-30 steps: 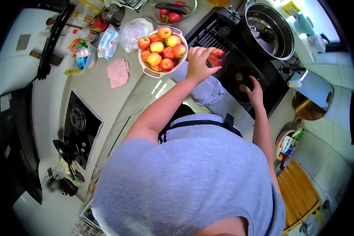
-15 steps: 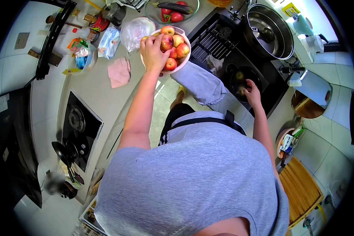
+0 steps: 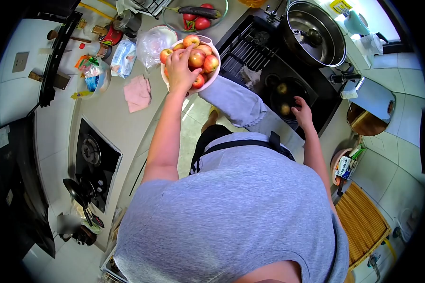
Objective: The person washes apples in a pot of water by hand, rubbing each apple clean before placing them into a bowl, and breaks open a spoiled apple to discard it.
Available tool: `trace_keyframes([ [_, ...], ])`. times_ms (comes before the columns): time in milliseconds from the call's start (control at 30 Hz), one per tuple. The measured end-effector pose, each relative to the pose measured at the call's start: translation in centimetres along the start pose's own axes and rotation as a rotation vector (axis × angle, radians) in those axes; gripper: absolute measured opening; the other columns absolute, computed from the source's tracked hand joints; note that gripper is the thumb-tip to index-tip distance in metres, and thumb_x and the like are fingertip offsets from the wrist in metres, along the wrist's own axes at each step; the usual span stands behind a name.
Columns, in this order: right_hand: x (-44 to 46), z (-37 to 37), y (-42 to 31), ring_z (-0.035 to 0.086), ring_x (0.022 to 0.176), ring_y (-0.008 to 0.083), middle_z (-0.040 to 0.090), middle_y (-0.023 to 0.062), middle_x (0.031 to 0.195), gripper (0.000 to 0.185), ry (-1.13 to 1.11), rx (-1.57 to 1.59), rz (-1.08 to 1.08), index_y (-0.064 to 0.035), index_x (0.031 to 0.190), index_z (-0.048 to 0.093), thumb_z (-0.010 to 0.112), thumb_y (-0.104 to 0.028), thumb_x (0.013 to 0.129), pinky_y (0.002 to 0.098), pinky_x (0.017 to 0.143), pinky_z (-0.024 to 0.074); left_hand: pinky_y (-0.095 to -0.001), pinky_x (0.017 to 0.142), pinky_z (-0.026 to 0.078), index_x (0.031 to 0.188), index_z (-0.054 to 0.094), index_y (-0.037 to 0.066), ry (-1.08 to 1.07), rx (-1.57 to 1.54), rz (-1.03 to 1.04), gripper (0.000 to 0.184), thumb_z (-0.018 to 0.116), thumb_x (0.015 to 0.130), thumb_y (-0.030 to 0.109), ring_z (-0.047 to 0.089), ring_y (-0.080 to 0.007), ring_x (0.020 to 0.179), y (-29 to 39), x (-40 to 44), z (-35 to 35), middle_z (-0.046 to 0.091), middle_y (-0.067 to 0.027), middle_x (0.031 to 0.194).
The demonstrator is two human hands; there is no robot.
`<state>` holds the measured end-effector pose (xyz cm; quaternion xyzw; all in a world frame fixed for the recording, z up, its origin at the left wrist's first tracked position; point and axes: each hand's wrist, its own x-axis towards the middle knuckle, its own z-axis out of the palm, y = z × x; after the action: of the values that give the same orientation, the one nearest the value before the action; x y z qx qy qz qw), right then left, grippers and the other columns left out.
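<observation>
A pale pink-white bowl (image 3: 214,75) heaped with red and yellow apples (image 3: 211,63) sits at the counter edge. My left hand (image 3: 181,74) lies over the apples, thumb and fingers apart around the side of one apple (image 3: 196,58). What lies beneath the palm is hidden. My right hand (image 3: 302,113) hovers over the dark sink basin (image 3: 295,92), its fingers spread and curved with nothing between them. Just left of those fingers is a yellowish apple (image 3: 284,109) in the basin, with another round fruit (image 3: 282,88) behind it.
A grey towel (image 3: 233,101) hangs over the sink's front edge. Behind the sink stands a large metal pot (image 3: 335,56) with a ladle inside. A glass bowl (image 3: 224,21) holds an eggplant and tomatoes. Left lie a plastic bag (image 3: 151,47), a pink cloth (image 3: 138,93) and a gas stove (image 3: 92,160).
The camera view has shifted slightly. My left hand has moved a little back on the apples, and the apple by its thumb sits slightly further right. My right hand stays over the sink.
</observation>
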<state>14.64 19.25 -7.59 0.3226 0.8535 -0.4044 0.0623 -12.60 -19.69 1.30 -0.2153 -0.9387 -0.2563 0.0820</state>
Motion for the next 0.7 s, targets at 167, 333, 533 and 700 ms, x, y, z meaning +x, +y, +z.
trace_keyframes([
  [167,0.4,-0.3,1.2,0.069,0.097,0.0263,0.063,0.0196,0.125,0.058,0.055,-0.034,0.029,-0.0097,0.137,0.052,0.071,-0.008,0.082,0.0366,0.089,0.0538,-0.0469,0.106,0.039,0.142,0.048,0.012,0.218,-0.041,-0.005,0.092,0.092,0.061,0.018,0.049,-0.0354,0.121,0.9,0.6,-1.3,0.055,-0.0158,0.128],
  [333,0.8,-0.1,5.7,0.064,0.112,0.0355,0.062,0.0227,0.126,0.067,0.171,-0.073,0.146,-0.0089,0.14,0.048,0.072,-0.016,0.077,0.0417,0.098,0.0501,-0.0437,0.102,0.044,0.134,0.052,0.003,0.423,-0.181,0.074,0.067,0.083,0.075,0.012,0.056,-0.033,0.115,7.1,0.6,-1.5,0.058,-0.0165,0.121],
  [533,0.0,0.4,8.5,0.062,0.115,0.0379,0.065,0.0232,0.123,0.069,0.152,0.016,0.344,-0.0083,0.14,0.048,0.073,-0.018,0.075,0.0426,0.099,0.0496,-0.0388,0.093,0.048,0.115,0.066,0.005,-0.037,-0.347,0.484,0.036,0.071,0.08,0.001,0.059,-0.0292,0.104,14.0,-0.9,4.7,0.061,-0.0117,0.11],
  [700,0.7,2.7,10.0,0.061,0.116,0.0384,0.064,0.025,0.121,0.072,0.104,-0.008,0.308,-0.0067,0.14,0.047,0.073,-0.016,0.074,0.0429,0.099,0.0491,-0.0397,0.091,0.049,0.109,0.068,0.005,-0.306,-0.426,0.458,0.032,0.07,0.077,-0.001,0.059,-0.0317,0.105,14.3,-2.9,7.5,0.062,-0.0124,0.11],
])
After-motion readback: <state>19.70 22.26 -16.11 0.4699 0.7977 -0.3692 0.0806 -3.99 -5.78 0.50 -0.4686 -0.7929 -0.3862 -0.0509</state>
